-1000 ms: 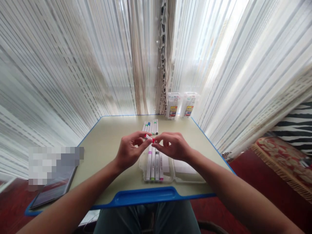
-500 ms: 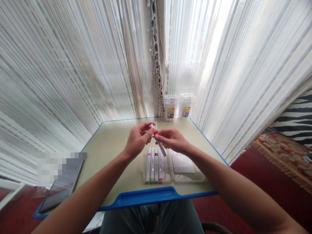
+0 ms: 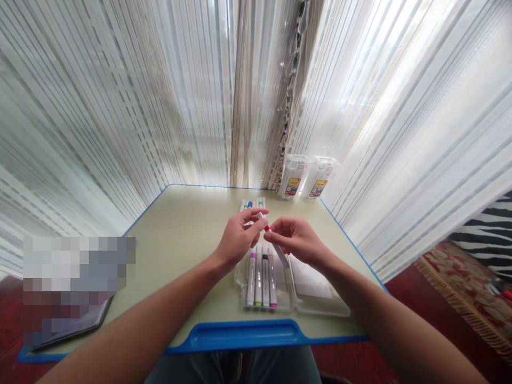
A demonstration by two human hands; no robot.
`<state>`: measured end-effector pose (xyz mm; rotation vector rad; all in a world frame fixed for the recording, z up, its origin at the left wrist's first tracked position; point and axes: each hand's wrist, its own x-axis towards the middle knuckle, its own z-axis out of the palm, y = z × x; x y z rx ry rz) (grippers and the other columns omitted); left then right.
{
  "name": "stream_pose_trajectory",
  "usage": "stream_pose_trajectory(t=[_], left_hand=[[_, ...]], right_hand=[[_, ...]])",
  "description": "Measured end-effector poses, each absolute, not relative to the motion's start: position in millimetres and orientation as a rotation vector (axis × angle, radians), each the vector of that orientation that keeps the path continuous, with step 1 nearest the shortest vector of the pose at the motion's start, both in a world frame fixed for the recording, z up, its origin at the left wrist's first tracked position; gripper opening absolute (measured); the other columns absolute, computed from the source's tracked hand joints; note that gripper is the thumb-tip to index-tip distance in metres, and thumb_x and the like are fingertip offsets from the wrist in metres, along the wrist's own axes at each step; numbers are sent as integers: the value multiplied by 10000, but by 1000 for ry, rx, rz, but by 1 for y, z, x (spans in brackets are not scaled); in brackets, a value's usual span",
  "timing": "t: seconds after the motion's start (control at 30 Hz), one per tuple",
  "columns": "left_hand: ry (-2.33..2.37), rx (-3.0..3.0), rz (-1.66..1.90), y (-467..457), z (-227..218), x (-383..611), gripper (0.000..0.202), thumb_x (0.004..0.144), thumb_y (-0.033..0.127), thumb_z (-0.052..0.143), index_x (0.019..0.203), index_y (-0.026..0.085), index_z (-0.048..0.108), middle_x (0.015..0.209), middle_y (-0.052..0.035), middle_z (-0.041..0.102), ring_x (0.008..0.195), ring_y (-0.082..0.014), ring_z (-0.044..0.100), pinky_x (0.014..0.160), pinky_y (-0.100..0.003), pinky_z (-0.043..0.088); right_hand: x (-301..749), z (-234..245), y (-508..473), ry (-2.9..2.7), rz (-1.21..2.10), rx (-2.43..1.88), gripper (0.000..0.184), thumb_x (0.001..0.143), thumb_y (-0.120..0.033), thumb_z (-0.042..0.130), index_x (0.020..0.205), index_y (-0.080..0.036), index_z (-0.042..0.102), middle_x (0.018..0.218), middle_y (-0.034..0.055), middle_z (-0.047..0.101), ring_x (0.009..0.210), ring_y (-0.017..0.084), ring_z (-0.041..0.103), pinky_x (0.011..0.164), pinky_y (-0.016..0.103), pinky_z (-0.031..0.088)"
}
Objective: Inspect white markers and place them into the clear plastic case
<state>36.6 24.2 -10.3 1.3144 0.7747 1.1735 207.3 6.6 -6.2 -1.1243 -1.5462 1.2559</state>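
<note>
A white marker (image 3: 281, 255) with a red band is held tilted between both hands, above an open clear plastic case. My left hand (image 3: 240, 234) pinches its upper end near the cap. Just below the red band, my right hand (image 3: 296, 237) grips the barrel with thumb and fingers. In the left half of the case (image 3: 288, 305) several white markers (image 3: 258, 282) lie side by side, with purple, green, black and pink ends. A white card (image 3: 312, 282) lies in the case's right half. Behind my left hand is a row of more markers (image 3: 250, 205), partly hidden.
Two clear cases (image 3: 293, 178) with yellow labels stand at the table's back right. A dark tablet-like device (image 3: 76, 325), partly blurred out, lies at the left edge. The table (image 3: 176, 229) has a blue rim and front tray groove (image 3: 246, 335). String curtains hang behind.
The view has shifted, so the table's contents appear further right. Both hands still hold the red-banded marker. More of the marker row at the back now shows past my left hand.
</note>
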Motion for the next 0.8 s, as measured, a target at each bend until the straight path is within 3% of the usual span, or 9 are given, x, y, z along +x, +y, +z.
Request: stream_pose_trajectory(t=[0.13,0.37,0.63,0.8], left_hand=[[751,1323,1170,24,-13,34,400,813,326,743,1138,105,670,732,11,600,468,-54,456,425,-209,345],[736,1209,1174,26,-14,34,392,815,273,712,1158,97,646,689,21,583,445,-54,423,420,-213,313],[735,1234,1179,26,-12,33,357,774,307,765,1048,106,655,703,6,637,461,-49,428,438,-206,324],[753,1254,1194,28,-14,33,371,703,329,836,942,113,651,696,0,655,492,-59,474,442,-198,319]], right_hand=[[206,-6,5,-1541,1262,-1122,445,619,-480,882,755,-131,642,563,-29,604,453,75,489,413,193,355],[207,-6,7,-1410,1437,-1094,401,847,-523,642,783,-131,695,636,49,677,469,111,542,423,224,383],[208,-6,5,-1522,1437,-1068,340,783,-456,766,804,-121,712,664,36,693,444,70,480,417,193,342],[208,-6,3,-1643,1454,-1038,365,858,-468,700,868,-105,740,698,61,723,452,68,494,428,190,359]])
